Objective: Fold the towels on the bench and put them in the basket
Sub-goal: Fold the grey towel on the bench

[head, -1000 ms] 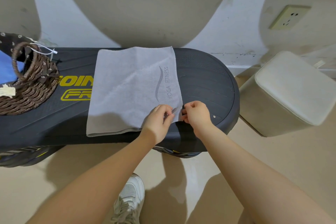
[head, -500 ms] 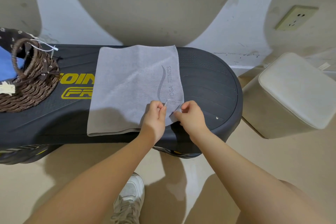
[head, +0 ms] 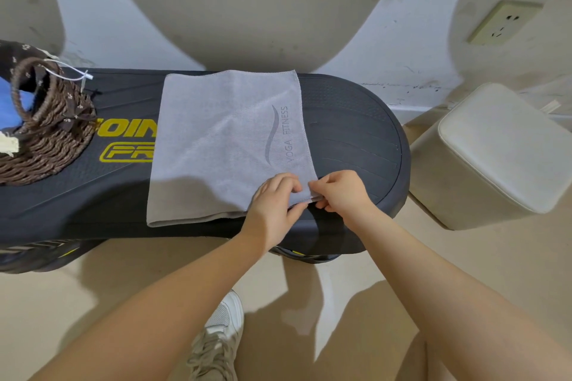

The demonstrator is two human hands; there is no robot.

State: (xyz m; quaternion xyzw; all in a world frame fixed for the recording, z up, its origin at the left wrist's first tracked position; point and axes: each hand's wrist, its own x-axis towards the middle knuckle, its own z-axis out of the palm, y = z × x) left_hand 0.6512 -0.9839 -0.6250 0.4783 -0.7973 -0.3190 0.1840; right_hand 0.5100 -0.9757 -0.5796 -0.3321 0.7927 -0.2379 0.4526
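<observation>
**Both hands at the near right corner of a soft towel**

You had the long black moulded bench with yellow lettering running across the middle of the frame, and the pale grey rectangular cloth towel printed "YOGA FITNESS" lay flat over its centre, reaching from the bench's far edge to its near edge. It looked already doubled, with a folded edge along the near side. The brown woven rope basket sat on the bench at the left edge of the frame, well apart from the towel, with something blue showing inside it.

You should have judged the towel light, limp and thin: it would sag and crease wherever unsupported, was not fragile, and probably gripped the textured bench rather than slid. Corners and hemmed edges were the places to take it, two corners at once to keep a fold square.

Your left hand and right hand met at the towel's lower right corner, just right of frame centre. Left fingers curled down onto the cloth, thumb beneath the edge; right fingers pinched the corner's layers, tips nearly touching your left ones. The corner lay between both hands, barely raised.
</observation>
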